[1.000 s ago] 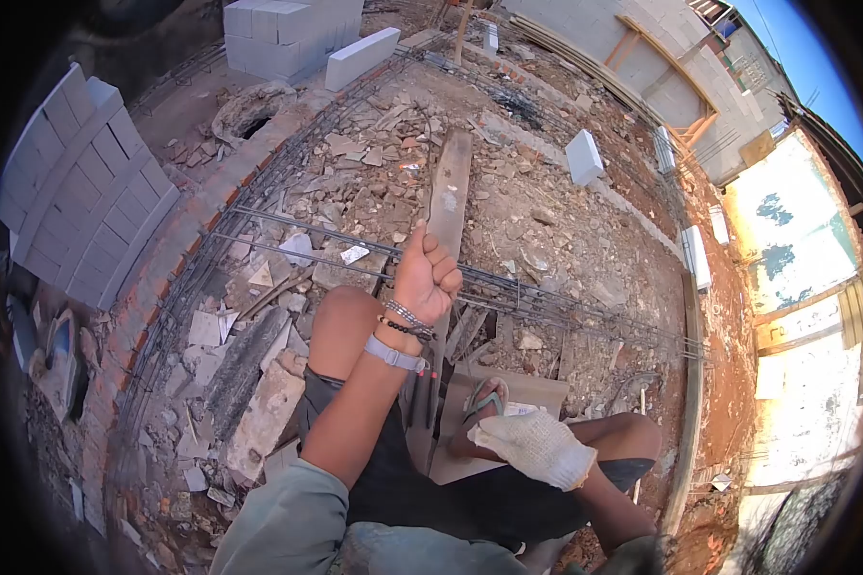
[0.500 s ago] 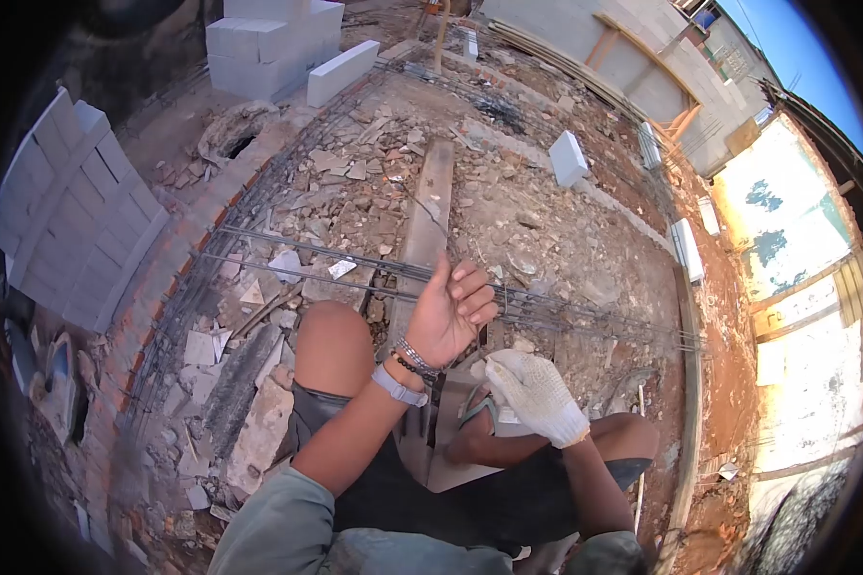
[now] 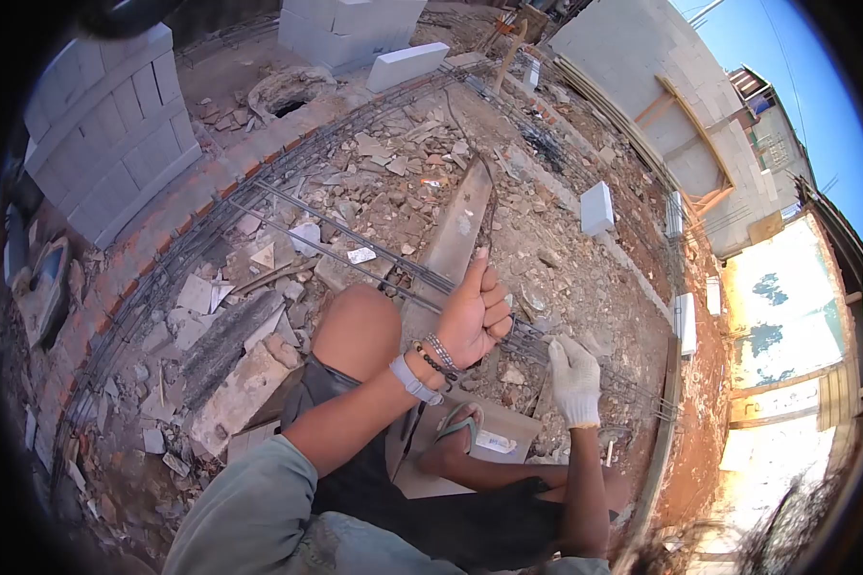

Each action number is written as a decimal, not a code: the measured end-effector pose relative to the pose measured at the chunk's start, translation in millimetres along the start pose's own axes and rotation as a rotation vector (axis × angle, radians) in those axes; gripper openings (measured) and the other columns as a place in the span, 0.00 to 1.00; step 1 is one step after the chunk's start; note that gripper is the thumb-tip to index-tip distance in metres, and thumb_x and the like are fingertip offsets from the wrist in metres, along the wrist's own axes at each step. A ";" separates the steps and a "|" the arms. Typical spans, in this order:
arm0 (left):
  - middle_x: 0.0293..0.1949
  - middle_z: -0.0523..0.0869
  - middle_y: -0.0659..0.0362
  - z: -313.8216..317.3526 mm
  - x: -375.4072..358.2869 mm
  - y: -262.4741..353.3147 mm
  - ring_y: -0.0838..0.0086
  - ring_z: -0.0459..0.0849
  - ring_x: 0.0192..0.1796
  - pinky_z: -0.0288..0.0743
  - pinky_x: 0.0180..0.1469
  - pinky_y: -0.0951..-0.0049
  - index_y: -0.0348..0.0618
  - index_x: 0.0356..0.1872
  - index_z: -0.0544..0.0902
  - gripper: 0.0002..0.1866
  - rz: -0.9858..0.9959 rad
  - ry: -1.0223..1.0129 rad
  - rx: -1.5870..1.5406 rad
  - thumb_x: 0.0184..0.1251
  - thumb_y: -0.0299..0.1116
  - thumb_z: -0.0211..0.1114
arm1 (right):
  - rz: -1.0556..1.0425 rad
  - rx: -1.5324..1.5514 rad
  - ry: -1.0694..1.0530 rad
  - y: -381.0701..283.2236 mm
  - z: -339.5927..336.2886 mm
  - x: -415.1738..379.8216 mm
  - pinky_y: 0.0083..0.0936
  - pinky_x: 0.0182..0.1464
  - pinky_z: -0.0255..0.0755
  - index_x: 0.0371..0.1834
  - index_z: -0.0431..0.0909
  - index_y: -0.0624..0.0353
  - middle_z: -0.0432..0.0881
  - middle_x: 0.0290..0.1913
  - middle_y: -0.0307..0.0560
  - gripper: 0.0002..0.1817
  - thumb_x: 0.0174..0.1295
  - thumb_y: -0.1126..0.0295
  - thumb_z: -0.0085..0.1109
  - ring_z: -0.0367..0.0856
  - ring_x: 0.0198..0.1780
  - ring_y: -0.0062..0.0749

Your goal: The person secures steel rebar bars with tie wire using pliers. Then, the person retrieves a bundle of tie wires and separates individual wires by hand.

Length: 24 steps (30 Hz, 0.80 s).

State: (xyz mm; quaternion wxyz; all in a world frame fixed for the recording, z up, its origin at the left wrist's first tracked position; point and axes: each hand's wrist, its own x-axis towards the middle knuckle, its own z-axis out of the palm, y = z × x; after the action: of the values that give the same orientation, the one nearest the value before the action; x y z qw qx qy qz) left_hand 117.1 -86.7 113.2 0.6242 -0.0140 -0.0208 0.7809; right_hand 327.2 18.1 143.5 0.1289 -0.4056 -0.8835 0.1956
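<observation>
Thin tie wire (image 3: 490,206) ran up from the rebar cage (image 3: 393,259), far of the knees, over rubble. Gripped in the bare left hand (image 3: 475,316), fist closed, thumb up. Gloved right hand (image 3: 573,379) rested on the bars at right, grip unclear. Best pulled taut, twisted close against the bar.

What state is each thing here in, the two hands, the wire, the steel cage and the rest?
left hand: bare, closed around a thin wire, thumb up.
right hand: gloved, resting on the rebar cage.
thin wire: bent, arcing up from the left hand.
rebar cage: lying flat across the rubble.
wooden plank: lying flat.
sandal: on the foot.
</observation>
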 end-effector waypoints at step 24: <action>0.15 0.47 0.72 -16.4 9.8 50.4 0.82 0.45 0.14 0.41 0.17 0.77 0.58 0.20 0.58 0.25 0.248 0.116 -0.022 0.80 0.52 0.49 | -0.047 0.407 -0.521 -138.9 -79.5 -41.6 0.26 0.32 0.74 0.54 0.80 0.63 0.79 0.28 0.33 0.15 0.71 0.65 0.54 0.80 0.30 0.25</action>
State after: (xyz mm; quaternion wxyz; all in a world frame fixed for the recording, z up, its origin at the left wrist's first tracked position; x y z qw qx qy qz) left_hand 66.6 -88.0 94.3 0.5228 -0.0686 0.0087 0.8497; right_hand 291.9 -77.2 274.0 -0.0186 -0.2872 -0.8388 0.4621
